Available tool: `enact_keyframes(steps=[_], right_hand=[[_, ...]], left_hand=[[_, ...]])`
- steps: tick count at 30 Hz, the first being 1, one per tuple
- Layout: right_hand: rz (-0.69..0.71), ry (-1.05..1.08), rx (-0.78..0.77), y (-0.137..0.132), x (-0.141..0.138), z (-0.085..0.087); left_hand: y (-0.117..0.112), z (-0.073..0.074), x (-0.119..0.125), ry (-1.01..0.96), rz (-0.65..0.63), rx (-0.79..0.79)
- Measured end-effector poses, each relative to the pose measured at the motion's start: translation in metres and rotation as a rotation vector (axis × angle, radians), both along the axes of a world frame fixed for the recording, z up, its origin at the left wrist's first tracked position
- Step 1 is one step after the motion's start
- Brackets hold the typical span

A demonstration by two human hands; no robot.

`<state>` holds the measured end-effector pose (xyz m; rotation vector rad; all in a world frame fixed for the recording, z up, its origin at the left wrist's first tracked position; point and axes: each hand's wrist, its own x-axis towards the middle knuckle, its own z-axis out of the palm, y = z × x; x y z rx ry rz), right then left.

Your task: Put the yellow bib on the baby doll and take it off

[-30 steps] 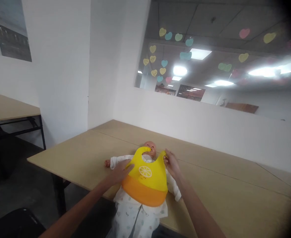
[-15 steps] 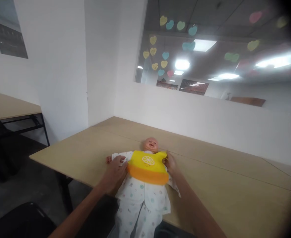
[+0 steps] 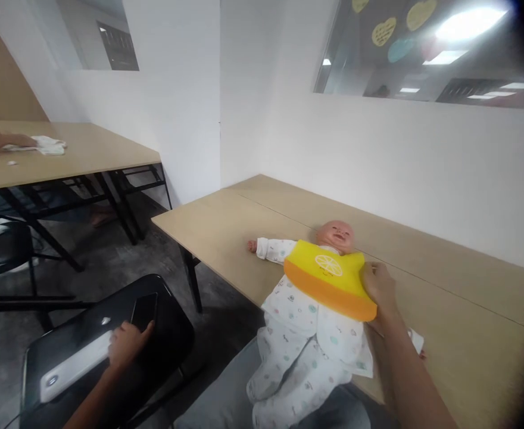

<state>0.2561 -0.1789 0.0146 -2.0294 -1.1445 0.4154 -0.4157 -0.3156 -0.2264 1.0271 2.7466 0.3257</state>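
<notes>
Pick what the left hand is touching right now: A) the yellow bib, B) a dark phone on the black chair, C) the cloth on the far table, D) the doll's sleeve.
B: the left hand rests on the black chair with its fingers at the dark phone, while the right hand lies at the edge of the bib on the doll.

The counter (image 3: 445, 286) is a light wood surface set against the white wall, with a seam running along its length. A doll (image 3: 309, 316) lies on it face up, head toward the wall, legs overhanging the near edge. A yellow and orange bib (image 3: 327, 277) lies on the doll's chest.

A black chair seat (image 3: 168, 339) stands on the floor left of the counter. On it lie a white device (image 3: 72, 366) and a dark phone (image 3: 143, 310), just beside each other.

A second counter (image 3: 87, 152) stands at far left. A white cloth (image 3: 47, 145) lies on it.
</notes>
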Motion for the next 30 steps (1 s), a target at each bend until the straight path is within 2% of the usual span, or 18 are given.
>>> enact_keyframes(steps=[2,4,9,13,21,30], right_hand=[[-0.029,-0.119,-0.086,-0.001,-0.004,0.005],[-0.027,-0.144,-0.136,-0.001,-0.008,0.010],[-0.025,-0.100,-0.146,-0.002,-0.011,0.013],[-0.017,-0.113,-0.161,-0.003,-0.011,0.012],[-0.014,-0.092,-0.168,-0.001,-0.006,0.009],[0.005,-0.106,-0.180,-0.003,-0.009,0.011]], left_hand=[[0.006,-0.013,-0.001,0.063,-0.018,-0.017],[0.017,-0.023,-0.004,0.107,0.008,0.008],[0.045,-0.034,-0.019,0.111,0.105,0.004],[0.051,-0.031,-0.018,0.172,0.075,-0.006],[0.046,-0.016,-0.013,0.180,0.007,-0.085],[0.034,-0.023,-0.004,0.206,0.063,-0.006]])
